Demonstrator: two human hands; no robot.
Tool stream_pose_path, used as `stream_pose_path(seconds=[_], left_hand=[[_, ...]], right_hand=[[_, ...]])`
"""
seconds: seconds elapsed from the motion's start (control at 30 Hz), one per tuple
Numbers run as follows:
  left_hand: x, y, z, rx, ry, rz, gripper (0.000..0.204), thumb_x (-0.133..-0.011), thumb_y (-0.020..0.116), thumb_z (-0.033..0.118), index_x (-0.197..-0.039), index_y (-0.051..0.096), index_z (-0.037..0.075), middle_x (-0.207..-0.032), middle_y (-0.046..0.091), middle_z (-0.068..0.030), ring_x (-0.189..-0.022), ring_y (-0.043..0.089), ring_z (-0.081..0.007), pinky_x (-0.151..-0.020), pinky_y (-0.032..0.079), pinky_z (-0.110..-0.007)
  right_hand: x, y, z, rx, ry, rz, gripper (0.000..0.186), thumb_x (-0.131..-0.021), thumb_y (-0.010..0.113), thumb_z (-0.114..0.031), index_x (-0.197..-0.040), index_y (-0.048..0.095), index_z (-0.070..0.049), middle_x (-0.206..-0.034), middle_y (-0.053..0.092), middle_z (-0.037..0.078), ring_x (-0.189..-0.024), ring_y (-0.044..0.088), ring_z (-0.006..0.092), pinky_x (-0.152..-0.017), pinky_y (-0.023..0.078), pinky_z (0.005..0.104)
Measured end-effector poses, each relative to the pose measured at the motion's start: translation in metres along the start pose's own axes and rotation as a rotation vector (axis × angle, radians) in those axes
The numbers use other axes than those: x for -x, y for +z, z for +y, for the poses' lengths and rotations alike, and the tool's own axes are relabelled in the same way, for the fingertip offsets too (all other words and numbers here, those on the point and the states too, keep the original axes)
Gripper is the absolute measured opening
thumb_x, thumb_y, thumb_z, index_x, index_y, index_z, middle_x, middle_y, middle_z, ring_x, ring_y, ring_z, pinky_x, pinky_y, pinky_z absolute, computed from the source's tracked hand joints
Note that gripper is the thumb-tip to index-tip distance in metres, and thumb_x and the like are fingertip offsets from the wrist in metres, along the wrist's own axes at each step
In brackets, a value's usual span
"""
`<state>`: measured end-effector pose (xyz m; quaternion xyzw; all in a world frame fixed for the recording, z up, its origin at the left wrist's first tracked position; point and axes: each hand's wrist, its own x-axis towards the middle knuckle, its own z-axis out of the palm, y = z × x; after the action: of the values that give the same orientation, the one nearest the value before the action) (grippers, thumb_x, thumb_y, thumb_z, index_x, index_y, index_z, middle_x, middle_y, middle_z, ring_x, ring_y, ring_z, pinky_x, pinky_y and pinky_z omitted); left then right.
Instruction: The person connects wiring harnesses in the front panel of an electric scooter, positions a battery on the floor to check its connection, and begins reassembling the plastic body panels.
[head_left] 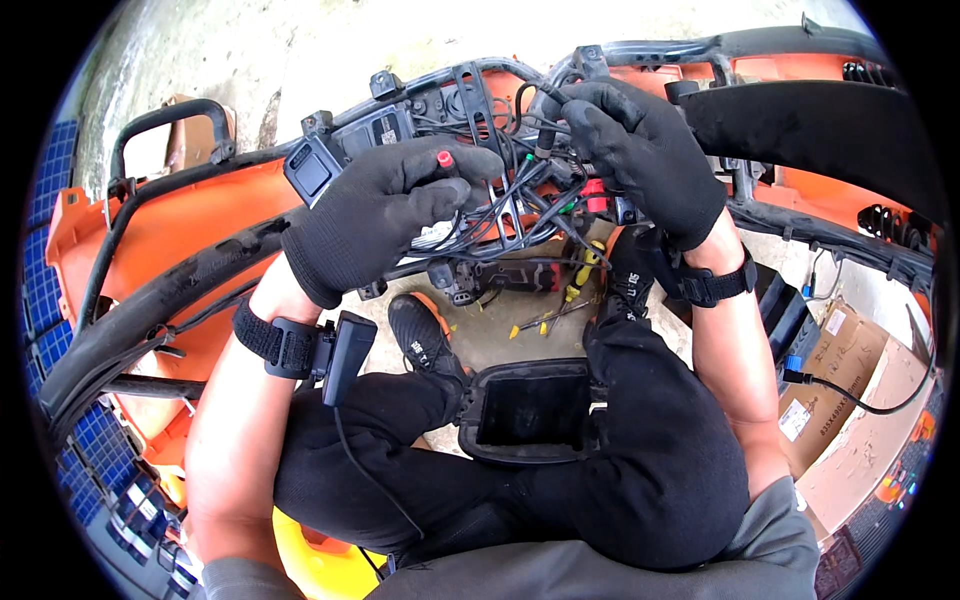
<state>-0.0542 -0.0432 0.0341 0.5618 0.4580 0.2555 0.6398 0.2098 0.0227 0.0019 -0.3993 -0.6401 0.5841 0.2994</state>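
Observation:
My left hand (385, 205), in a black knit glove, has its thumb and fingers closed round a red-tipped connector (446, 160). My right hand (650, 150), gloved the same way, pinches a black cable (530, 88) that loops up from the wiring. Between and below both hands lies a tangle of black cables (505, 205) with green and red connectors. A red connector (595, 195) sits just under my right hand. The wiring rests on a black tubular frame (240, 165) with orange panels (200, 205). My fingers hide part of what they grip.
A black square module (313, 168) is beside my left hand. On the floor between my shoes lie a red-and-black power tool (515, 277) and a yellow-handled screwdriver (585, 268). An open black bin (535, 410) stands between my legs. At right are cardboard boxes (850, 370) and a black curved panel (800, 125).

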Motion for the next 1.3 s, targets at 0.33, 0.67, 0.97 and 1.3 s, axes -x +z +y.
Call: stream_pose_path(seconds=[0.33, 0.67, 0.97, 1.3], left_hand=[[0.0, 0.018, 0.011, -0.207, -0.043, 0.029, 0.038, -0.095, 0.059, 0.008, -0.132, 0.057, 0.0, -0.12, 0.065, -0.0083, -0.117, 0.059, -0.0172, -0.103, 0.045, -0.033], [-0.007, 0.026, 0.044, -0.578, 0.405, 0.475, 0.043, -0.096, 0.055, 0.004, -0.139, 0.051, 0.004, -0.133, 0.059, -0.0094, -0.099, 0.061, -0.0137, -0.087, 0.049, -0.029], [-0.008, 0.019, 0.031, -0.813, 0.249, 0.303, 0.021, -0.092, 0.062, 0.009, -0.111, 0.061, 0.0, -0.091, 0.066, -0.0186, -0.083, 0.064, -0.0292, -0.074, 0.05, -0.037], [-0.024, 0.024, 0.036, -0.924, 0.218, 0.238, 0.018, -0.093, 0.06, 0.009, -0.108, 0.065, 0.0, -0.081, 0.066, -0.0175, -0.073, 0.065, -0.0287, -0.071, 0.05, -0.036]], right_hand=[[0.012, -0.005, -0.008, -0.069, 0.008, -0.099, 0.037, -0.097, 0.058, -0.013, -0.13, 0.056, 0.003, -0.098, 0.067, 0.006, -0.086, 0.061, 0.0099, -0.078, 0.051, 0.027], [-0.006, -0.001, -0.016, 0.044, -0.15, -0.001, 0.025, -0.093, 0.06, -0.013, -0.115, 0.066, -0.003, -0.086, 0.066, 0.005, -0.076, 0.062, 0.0099, -0.07, 0.051, 0.0273], [-0.021, 0.028, -0.017, 0.463, -0.525, -0.071, 0.027, -0.089, 0.066, -0.006, -0.115, 0.065, -0.003, -0.091, 0.067, 0.01, -0.08, 0.065, 0.0183, -0.077, 0.052, 0.0314], [0.008, -0.013, -0.062, 0.473, -0.443, 0.101, 0.027, -0.095, 0.062, -0.015, -0.116, 0.062, 0.001, -0.093, 0.068, 0.014, -0.081, 0.066, 0.0229, -0.073, 0.051, 0.0333]])
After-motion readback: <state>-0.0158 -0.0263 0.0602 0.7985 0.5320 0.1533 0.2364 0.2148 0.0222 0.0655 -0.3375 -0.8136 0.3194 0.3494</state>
